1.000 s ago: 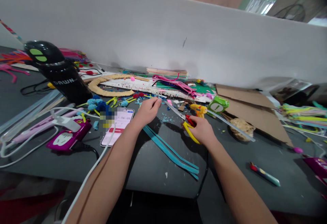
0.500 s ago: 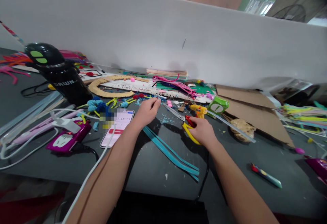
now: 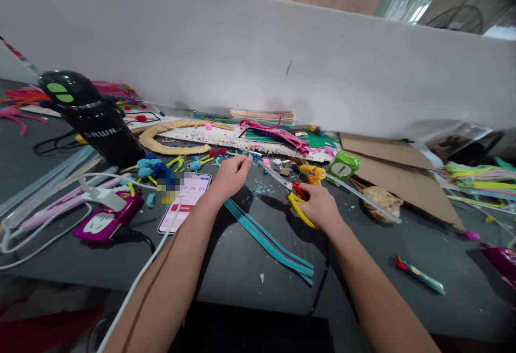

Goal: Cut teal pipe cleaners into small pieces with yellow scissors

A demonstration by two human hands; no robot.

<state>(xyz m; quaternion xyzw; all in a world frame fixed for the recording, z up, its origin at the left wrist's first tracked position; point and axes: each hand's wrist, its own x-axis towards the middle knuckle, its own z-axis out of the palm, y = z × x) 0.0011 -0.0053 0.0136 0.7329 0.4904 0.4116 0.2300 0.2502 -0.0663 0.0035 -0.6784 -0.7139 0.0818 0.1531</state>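
My left hand point(image 3: 234, 175) is closed in a pinch. A tiny bluish bit shows at its fingertips, too small to name. My right hand point(image 3: 320, 205) grips scissors point(image 3: 282, 181) by their red and yellow handles, and the blades point up-left to just beside the left fingertips. Below the blades lies a scatter of light-blue clippings point(image 3: 261, 187). A bundle of teal pipe cleaners point(image 3: 270, 243) stretches across the table between my forearms. Just beyond my right hand is a yellow glue gun point(image 3: 312, 173) with a clear glue stick point(image 3: 363, 198) in it.
A phone point(image 3: 185, 202) with a timer lies left of my left forearm, crossed by a white cable. A purple power strip point(image 3: 108, 216) and black bottle point(image 3: 97, 116) stand further left. Cardboard point(image 3: 399, 181), a green packet point(image 3: 342, 166) and a capped pen-like tool point(image 3: 419, 276) are right.
The scissors' blade tips have shifted slightly up toward my left fingertips. Both hands otherwise keep nearly the same place and grip.
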